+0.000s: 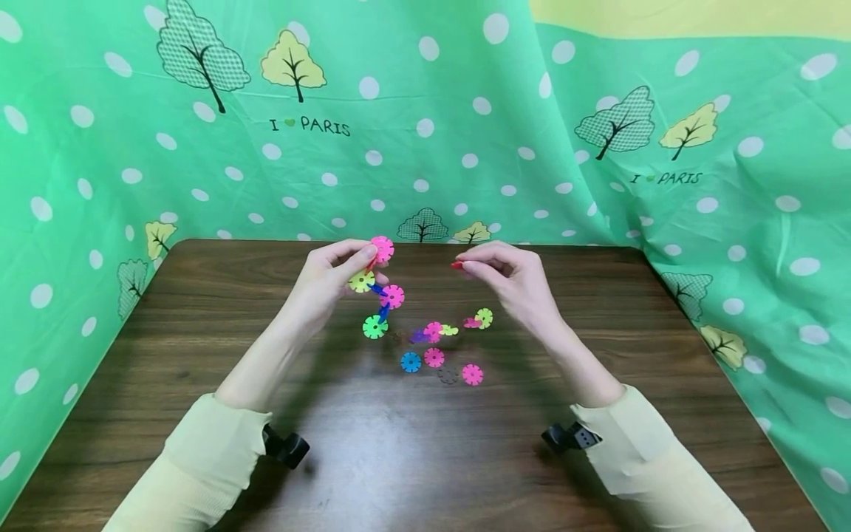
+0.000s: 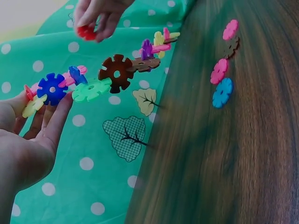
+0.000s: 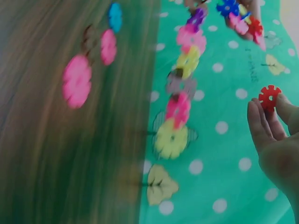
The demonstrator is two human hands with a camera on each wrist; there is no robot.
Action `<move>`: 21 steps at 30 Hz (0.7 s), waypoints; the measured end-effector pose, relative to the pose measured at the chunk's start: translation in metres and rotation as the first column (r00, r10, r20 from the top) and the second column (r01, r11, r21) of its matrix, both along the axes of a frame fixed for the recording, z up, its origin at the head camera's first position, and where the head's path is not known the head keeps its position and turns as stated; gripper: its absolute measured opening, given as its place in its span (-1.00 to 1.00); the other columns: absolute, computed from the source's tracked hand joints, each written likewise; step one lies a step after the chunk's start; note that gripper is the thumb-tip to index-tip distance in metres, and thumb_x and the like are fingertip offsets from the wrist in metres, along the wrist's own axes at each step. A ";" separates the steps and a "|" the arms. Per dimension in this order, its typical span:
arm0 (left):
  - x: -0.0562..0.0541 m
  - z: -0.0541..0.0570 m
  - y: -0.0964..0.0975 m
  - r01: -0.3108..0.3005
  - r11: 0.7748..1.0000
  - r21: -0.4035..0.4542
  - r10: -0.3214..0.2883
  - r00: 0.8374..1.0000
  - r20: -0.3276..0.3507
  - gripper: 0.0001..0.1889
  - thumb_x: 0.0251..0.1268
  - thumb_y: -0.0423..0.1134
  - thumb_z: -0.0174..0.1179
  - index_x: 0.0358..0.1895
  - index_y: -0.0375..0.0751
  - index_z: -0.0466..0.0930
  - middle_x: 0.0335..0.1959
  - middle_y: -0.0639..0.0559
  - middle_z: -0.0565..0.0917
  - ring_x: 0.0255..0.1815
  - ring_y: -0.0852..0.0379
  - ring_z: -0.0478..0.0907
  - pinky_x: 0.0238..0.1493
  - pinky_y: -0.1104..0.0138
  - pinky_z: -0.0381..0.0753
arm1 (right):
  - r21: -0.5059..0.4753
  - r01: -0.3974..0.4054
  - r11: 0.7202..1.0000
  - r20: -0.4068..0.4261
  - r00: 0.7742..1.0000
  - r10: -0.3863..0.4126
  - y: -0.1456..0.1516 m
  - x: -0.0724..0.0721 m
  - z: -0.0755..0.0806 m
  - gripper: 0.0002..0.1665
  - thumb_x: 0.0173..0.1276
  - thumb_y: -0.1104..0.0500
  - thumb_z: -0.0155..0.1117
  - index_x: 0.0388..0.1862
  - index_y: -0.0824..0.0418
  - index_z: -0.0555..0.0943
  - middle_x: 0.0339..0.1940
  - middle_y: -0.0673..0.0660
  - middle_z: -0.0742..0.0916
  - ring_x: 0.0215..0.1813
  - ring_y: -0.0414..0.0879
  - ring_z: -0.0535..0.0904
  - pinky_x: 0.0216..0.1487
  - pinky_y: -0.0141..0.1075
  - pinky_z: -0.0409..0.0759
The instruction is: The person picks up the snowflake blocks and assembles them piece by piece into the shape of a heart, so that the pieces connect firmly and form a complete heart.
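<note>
Soft glare whitens the tabletop [image 1: 425, 436], while the right wrist view blurs.

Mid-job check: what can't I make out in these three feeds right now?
Head view: most of the red disc, covered by the right hand.
Head view: the outlines of the chain's brown discs, lost against the dark tabletop.
Right wrist view: part of the left hand, cut off by the top edge.
Right wrist view: the loose pink disc's notches, blurred.
</note>
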State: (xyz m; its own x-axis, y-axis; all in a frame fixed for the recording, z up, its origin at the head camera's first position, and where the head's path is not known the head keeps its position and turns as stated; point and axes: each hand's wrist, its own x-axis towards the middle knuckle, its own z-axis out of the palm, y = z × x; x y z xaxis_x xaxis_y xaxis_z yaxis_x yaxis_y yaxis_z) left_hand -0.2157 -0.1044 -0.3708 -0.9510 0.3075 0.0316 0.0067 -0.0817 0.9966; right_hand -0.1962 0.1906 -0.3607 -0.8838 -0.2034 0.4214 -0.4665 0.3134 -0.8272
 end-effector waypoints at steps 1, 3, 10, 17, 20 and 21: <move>0.000 0.000 0.001 0.000 1.000 -0.005 0.000 1.000 -0.004 -0.73 0.52 -0.08 0.22 0.08 -0.14 0.69 -0.24 0.14 0.78 -0.26 0.21 0.80 -0.20 0.35 0.75 | -0.013 -0.010 1.000 0.000 1.000 0.010 -0.005 -0.001 0.001 -0.85 0.37 0.32 0.41 -0.11 0.28 0.80 -0.19 0.01 0.84 -0.15 -0.11 0.76 -0.07 -0.45 0.71; 0.000 0.000 0.004 -0.001 1.000 -0.016 0.001 1.000 -0.007 -0.71 0.52 -0.08 0.22 0.10 -0.16 0.68 -0.26 0.15 0.79 -0.27 0.21 0.80 -0.20 0.34 0.75 | -0.039 -0.026 0.999 0.003 1.000 0.026 -0.014 -0.004 0.003 -0.85 0.36 0.32 0.42 -0.11 0.29 0.80 -0.17 0.06 0.84 -0.10 -0.12 0.74 -0.06 -0.44 0.70; -0.001 0.000 0.009 -0.005 0.999 -0.048 0.005 1.000 -0.005 -0.67 0.50 -0.04 0.24 0.12 -0.17 0.68 -0.14 0.04 0.77 -0.25 0.17 0.80 -0.12 0.29 0.78 | -0.105 -0.058 0.993 0.057 0.996 0.064 -0.036 -0.011 0.007 -0.84 0.31 0.32 0.47 -0.13 0.29 0.81 -0.06 0.21 0.81 0.03 -0.11 0.72 0.03 -0.40 0.72; 0.000 0.001 0.011 0.001 0.993 -0.120 -0.008 0.998 -0.060 -0.65 0.49 -0.02 0.25 0.17 -0.12 0.70 -0.01 -0.01 0.78 -0.24 0.18 0.80 -0.15 0.26 0.78 | -0.099 -0.034 0.995 0.092 0.995 0.043 -0.047 -0.013 0.007 -0.83 0.26 0.27 0.54 -0.17 0.28 0.82 -0.07 0.11 0.80 -0.05 -0.09 0.74 -0.12 -0.43 0.70; 0.000 0.001 0.011 -0.008 0.989 -0.147 -0.006 0.995 -0.095 -0.67 0.49 -0.02 0.25 0.15 -0.09 0.72 -0.02 -0.02 0.79 -0.24 0.19 0.80 -0.19 0.28 0.76 | -0.104 -0.024 0.994 0.083 0.996 0.033 -0.050 -0.013 0.006 -0.84 0.26 0.26 0.54 -0.19 0.27 0.82 -0.09 0.07 0.81 -0.07 -0.07 0.73 -0.21 -0.42 0.66; 0.001 0.001 0.010 -0.011 0.988 -0.151 -0.005 0.995 -0.103 -0.67 0.49 -0.02 0.25 0.14 -0.09 0.73 -0.03 -0.02 0.79 -0.24 0.19 0.80 -0.20 0.29 0.75 | -0.110 -0.023 0.994 0.079 0.996 0.032 -0.050 -0.013 0.006 -0.84 0.26 0.26 0.54 -0.19 0.27 0.82 -0.10 0.07 0.81 -0.07 -0.06 0.72 -0.22 -0.42 0.65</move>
